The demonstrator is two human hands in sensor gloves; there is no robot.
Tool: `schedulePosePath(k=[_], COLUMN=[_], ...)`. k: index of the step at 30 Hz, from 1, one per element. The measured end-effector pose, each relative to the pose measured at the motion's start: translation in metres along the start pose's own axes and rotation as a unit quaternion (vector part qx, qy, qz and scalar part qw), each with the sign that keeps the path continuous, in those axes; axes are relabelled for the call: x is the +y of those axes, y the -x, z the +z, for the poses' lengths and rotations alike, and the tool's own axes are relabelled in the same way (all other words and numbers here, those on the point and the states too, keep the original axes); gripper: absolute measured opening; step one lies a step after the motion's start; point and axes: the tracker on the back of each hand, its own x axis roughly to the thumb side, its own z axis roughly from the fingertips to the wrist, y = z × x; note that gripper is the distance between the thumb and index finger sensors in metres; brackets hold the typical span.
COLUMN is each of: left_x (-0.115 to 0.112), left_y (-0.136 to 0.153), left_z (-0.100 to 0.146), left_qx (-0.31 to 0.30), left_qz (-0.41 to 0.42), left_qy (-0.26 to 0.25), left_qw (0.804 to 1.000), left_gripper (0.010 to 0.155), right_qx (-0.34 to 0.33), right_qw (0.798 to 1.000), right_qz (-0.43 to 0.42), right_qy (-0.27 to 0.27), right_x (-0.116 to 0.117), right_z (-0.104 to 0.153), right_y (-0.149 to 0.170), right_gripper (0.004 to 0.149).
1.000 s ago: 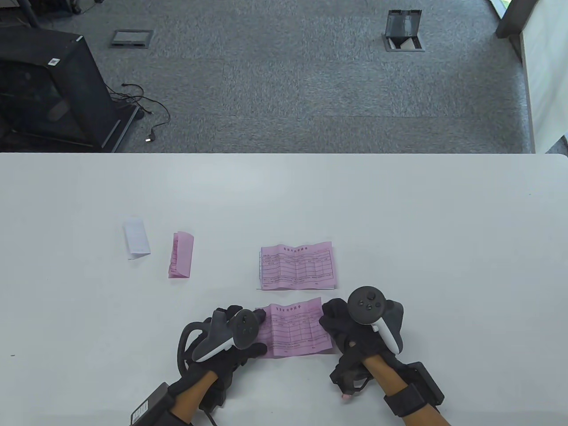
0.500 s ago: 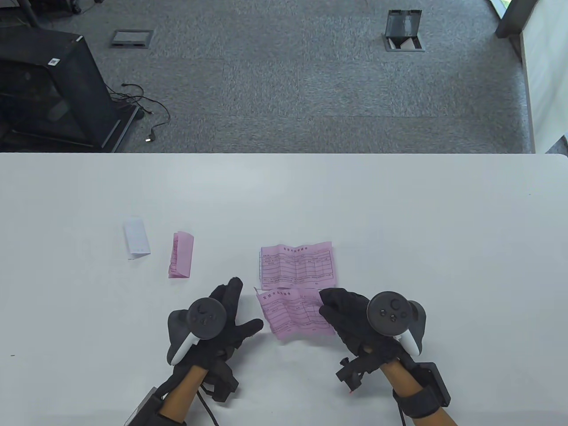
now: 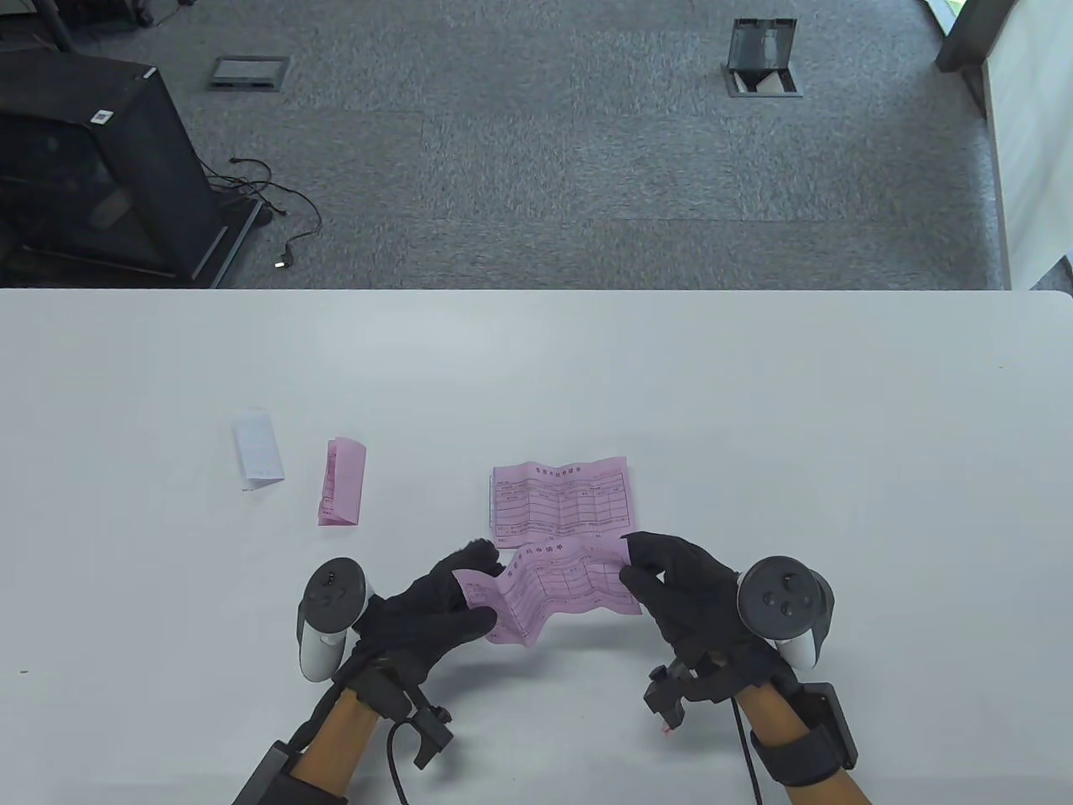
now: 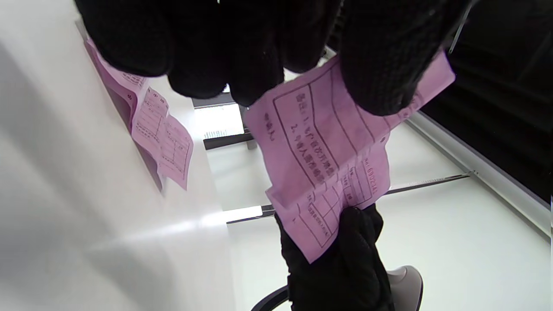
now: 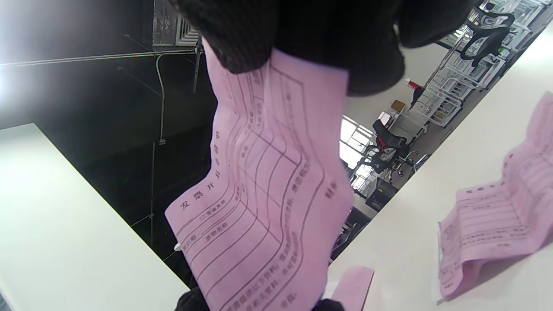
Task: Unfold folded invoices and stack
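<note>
Both hands are holding one pink invoice (image 3: pixel 553 591) clear of the table (image 3: pixel 754 419), just in front of the stack (image 3: pixel 562 503). The left hand (image 3: pixel 419 612) is pinching the sheet's left end; the right hand (image 3: pixel 687 595) is pinching its right end. The fingers (image 4: pixel 380 56) of both hands are clenched on paper, and neither hand is free.

The sheet is sagging and zigzagging along its creases, so it is thin, light and limp. It is likely tearing easily if tugged hard, and it will probably spring back at the folds.

Best hold, judging from this: opposite short edges, light tension, lowering flat onto the stack.

A folded pink invoice (image 3: pixel 342 482) and a folded white slip (image 3: pixel 257 449) are lying well to the left, untouched.
</note>
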Motion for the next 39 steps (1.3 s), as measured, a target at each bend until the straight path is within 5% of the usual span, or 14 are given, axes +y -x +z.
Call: schedulePosePath(k=[3, 7, 12, 15, 24, 39], left_x=[0.0, 0.007, 0.008, 0.008, 0.004, 0.007], left_y=[-0.001, -0.003, -0.004, -0.006, -0.023, 0.009], left_z=[0.003, 0.007, 0.007, 0.004, -0.044, -0.112], left_qx=[0.004, 0.028, 0.056, 0.079, 0.185, 0.319], left_qz=[-0.002, -0.042, -0.1, -0.141, -0.32, -0.364], left_qy=[-0.056, -0.133, -0.162, -0.162, -0.202, -0.164], left_qw=[0.998, 0.99, 0.98, 0.973, 0.907, 0.86], left_gripper=[0.042, 0.042, 0.044, 0.047, 0.062, 0.072], right_qx=[0.016, 0.041, 0.071, 0.094, 0.165, 0.292], right_qw=[1.0, 0.999, 0.996, 0.992, 0.958, 0.879], right_qz=[-0.001, 0.027, 0.057, 0.08, 0.231, 0.377], right_qy=[0.006, 0.024, 0.024, 0.024, 0.031, -0.01], right_x=[0.001, 0.001, 0.008, 0.012, 0.017, 0.049], right_z=[0.0, -0.002, -0.006, -0.009, -0.049, -0.104], right_y=[0.005, 0.012, 0.026, 0.035, 0.037, 0.073], right_gripper=[0.038, 0.038, 0.038, 0.038, 0.038, 0.039])
